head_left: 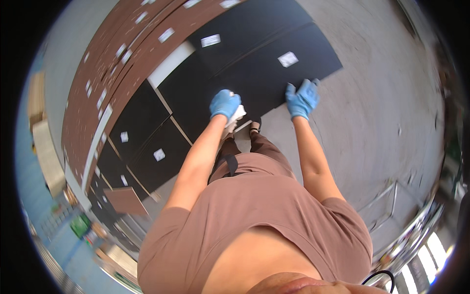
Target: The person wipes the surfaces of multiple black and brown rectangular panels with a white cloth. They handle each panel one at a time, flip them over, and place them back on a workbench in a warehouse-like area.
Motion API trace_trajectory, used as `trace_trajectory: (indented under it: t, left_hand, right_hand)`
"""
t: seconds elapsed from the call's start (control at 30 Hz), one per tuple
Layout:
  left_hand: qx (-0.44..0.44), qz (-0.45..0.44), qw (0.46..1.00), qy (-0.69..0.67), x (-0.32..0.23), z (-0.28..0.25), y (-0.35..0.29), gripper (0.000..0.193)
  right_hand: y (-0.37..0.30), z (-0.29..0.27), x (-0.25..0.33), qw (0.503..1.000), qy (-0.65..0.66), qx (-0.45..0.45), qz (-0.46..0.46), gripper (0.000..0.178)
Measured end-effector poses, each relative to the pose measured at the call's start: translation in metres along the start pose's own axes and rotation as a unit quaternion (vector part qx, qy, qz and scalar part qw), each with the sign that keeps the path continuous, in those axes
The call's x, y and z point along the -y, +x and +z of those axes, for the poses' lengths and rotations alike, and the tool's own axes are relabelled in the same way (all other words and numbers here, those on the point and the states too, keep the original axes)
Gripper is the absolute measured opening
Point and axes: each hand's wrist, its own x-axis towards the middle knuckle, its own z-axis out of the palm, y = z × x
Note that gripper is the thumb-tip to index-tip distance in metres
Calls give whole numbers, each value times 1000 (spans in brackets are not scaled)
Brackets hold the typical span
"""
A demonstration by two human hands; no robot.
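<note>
My left hand (224, 104), in a blue glove, is closed around a crumpled white cloth (238, 115). It is over the near edge of a large black panel (254, 78). Also gloved in blue, my right hand (302, 100) has its fingers stretched out at the panel's near right edge. Whether its fingertips press on the panel, I cannot tell. A white label (288, 59) sits on the black surface beyond my right hand, and a second label (210, 40) lies farther left.
Left of the panel are more labelled black boards (142, 142), with long brown boards (105, 63) behind them. A smaller brown board (126, 201) lies at the lower left. Grey floor (377, 112) stretches to the right, where a metal frame (391, 201) stands. My feet (255, 126) are close to the panel.
</note>
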Motion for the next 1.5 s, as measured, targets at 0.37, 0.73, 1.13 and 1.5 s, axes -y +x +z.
trace_trajectory:
  t: [0.37, 0.73, 1.13, 1.5]
  left_hand:
    - [-55, 8, 907, -418, 78, -86, -113, 33]
    - [-456, 264, 814, -245, 238, -102, -203, 46]
    - [-144, 106, 677, -714, 471, -167, -383, 50]
    - [-350, -106, 505, -782, 603, -88, -396, 53]
  right_hand:
    - [-30, -38, 43, 986, 19, -4, -167, 73]
    - [-247, -126, 323, 441, 644, 625, -22, 73]
    - [-412, -110, 463, 445, 382, 801, -117, 34]
    - [-422, -47, 597, 398, 465, 765, -201, 40]
